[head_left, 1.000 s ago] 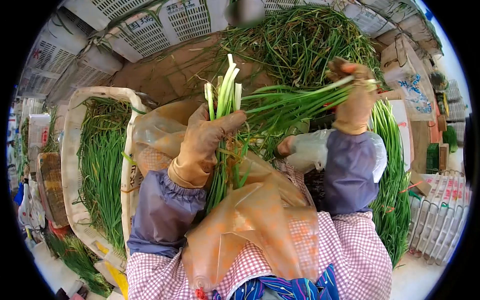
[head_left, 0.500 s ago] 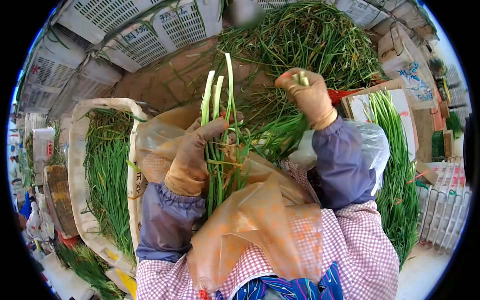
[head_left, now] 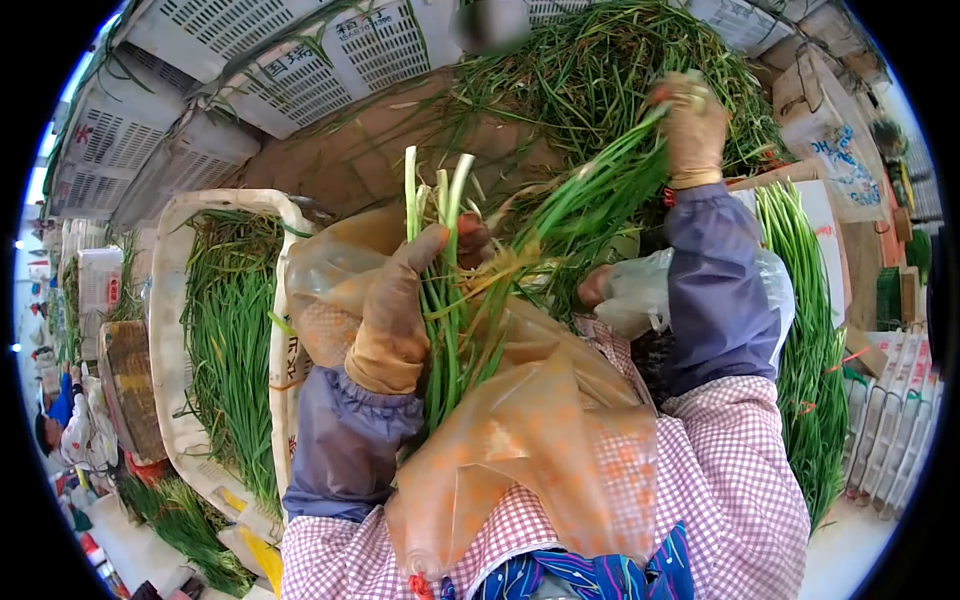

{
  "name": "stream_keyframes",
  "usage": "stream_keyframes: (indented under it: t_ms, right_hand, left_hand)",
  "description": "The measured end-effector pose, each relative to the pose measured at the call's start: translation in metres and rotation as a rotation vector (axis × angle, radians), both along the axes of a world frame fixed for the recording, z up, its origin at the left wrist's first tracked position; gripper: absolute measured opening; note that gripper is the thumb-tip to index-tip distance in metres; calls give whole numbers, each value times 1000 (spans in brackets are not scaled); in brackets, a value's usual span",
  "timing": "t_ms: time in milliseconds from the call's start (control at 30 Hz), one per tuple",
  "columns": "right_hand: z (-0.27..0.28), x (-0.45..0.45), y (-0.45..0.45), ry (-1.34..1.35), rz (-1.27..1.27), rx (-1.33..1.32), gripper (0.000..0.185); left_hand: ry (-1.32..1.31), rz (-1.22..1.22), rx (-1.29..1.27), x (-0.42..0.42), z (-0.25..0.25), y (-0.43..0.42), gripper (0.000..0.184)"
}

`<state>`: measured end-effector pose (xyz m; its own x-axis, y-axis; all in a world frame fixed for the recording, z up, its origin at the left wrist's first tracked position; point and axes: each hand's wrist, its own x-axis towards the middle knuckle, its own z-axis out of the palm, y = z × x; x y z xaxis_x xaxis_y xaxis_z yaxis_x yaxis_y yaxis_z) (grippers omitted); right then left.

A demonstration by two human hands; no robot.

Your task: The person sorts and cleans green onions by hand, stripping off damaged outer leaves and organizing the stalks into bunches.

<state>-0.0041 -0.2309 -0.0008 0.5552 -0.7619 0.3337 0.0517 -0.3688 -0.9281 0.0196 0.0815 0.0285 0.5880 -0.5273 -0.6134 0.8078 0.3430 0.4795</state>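
My gloved left hand (head_left: pixel 395 300) is closed around a few garlic chives (head_left: pixel 455 195), held roughly upright. Their pale cut ends rise above the fingers, and the green leaves hang down over a translucent plastic sheet (head_left: pixel 530 420) on my lap. My right hand (head_left: pixel 695 130), gloved too, is raised to the upper right and closed on a bunch of green leaves (head_left: pixel 600 200). That bunch trails down and left toward the stalks in the left hand, with some yellowed leaves (head_left: pixel 505 270) between. The right fingertips are blurred.
A heap of loose leaves (head_left: pixel 590 100) lies on the floor ahead. To the left stands a white crate (head_left: pixel 160 330) filled with chives. Long neat chives (head_left: pixel 810 330) lie along my right side. White slatted crates (head_left: pixel 300 85) line the back. A person (head_left: pixel 75 430) appears at far left.
My right hand has moved up and to the right, drawing the leafy bunch out into a slanting line. The left hand has stayed nearly in place, with its stalks sitting slightly lower.
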Motion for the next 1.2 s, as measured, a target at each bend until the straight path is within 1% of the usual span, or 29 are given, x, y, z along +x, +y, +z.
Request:
stream_keyframes:
  t_ms: [33,67,100,133,167,200,233,267,333,367,400,467,500,533,567,600,667,700,767,800,833,900,933,967,1000,1067,1133,1167,1200]
  right_hand:
    - [15,-10,1,38,-113,-16,21]
    - [9,-9,-3,-193,49,130,25]
    - [16,-13,14,-174,163,155,26]
    - [23,-18,42,-153,271,179,27]
    - [24,-21,66,-16,389,178,25]
    - [25,-24,88,120,508,180,23]
    - [25,-28,104,196,547,314,22]
    - [24,-29,117,270,591,451,21]
    - [25,-25,132,308,685,797,20]
    - [19,-23,136,262,707,842,18]
    - [19,-23,135,259,706,843,18]
    - [20,-20,127,207,668,632,19]
    - [6,-10,101,58,712,760,23]
    - [23,-14,89,60,456,355,28]
    - [31,-16,65,50,279,303,30]
    - [31,-19,34,90,109,174,30]
    - [21,-23,-21,-56,-151,56,27]
    - [25,-24,-24,-175,-133,45,25]
    - [26,-27,-20,-378,-70,55,21]
    - [30,-25,-2,-301,-32,-46,22]
    - [31,-28,16,-224,158,56,26]
    - [41,-29,61,141,430,142,25]
    - [39,-26,77,239,577,373,23]
    - [46,-26,105,325,593,401,26]
    - [42,-23,117,337,699,568,23]
    - [32,-18,139,338,769,624,17]
    - [16,-16,142,249,911,667,14]
    - [17,-17,139,236,862,623,13]
    - [21,-20,134,224,812,577,12]
  left_hand:
    - [-16,-107,-48,5,0,8,26]
    - [-16,-106,-52,7,-4,9,26]
    - [-15,-126,-78,7,-11,8,26]
    - [-12,-152,-104,6,-16,6,25]
    - [-5,-164,-108,5,-17,4,25]
    - [-78,-198,-70,4,-16,2,23]
    - [-150,-228,-28,3,-15,1,23]
    - [-147,-228,-21,0,-13,-1,23]
    - [-180,-133,92,-5,-9,-3,23]
    - [-183,-137,96,-4,-9,-2,23]
    - [-202,-151,153,-4,-11,0,23]
    - [-219,-160,210,-3,-9,3,22]
    - [-141,-123,178,-1,-4,4,23]
    - [-64,-85,146,0,-1,6,24]
    - [-66,-77,147,1,0,9,24]
    - [-44,-74,106,3,0,12,23]
    - [1,-73,18,7,1,17,22]
    - [-30,-112,-44,11,-5,20,21]
    - [-81,-89,-34,8,-10,17,20]
    - [-129,-72,-19,5,-11,15,19]
    - [-126,-79,-17,3,-11,12,19]
    - [-193,-102,22,-1,-8,6,19]
    - [-195,-106,27,-2,-6,4,19]
    - [-202,-146,51,-4,-4,3,20]
    - [-208,-185,74,-6,-1,1,21]
    - [-182,-197,123,-10,8,-3,19]
    - [-158,-242,206,-8,6,-3,18]
    - [-155,-242,207,-8,5,0,18]
    - [-106,-168,206,-7,5,3,18]
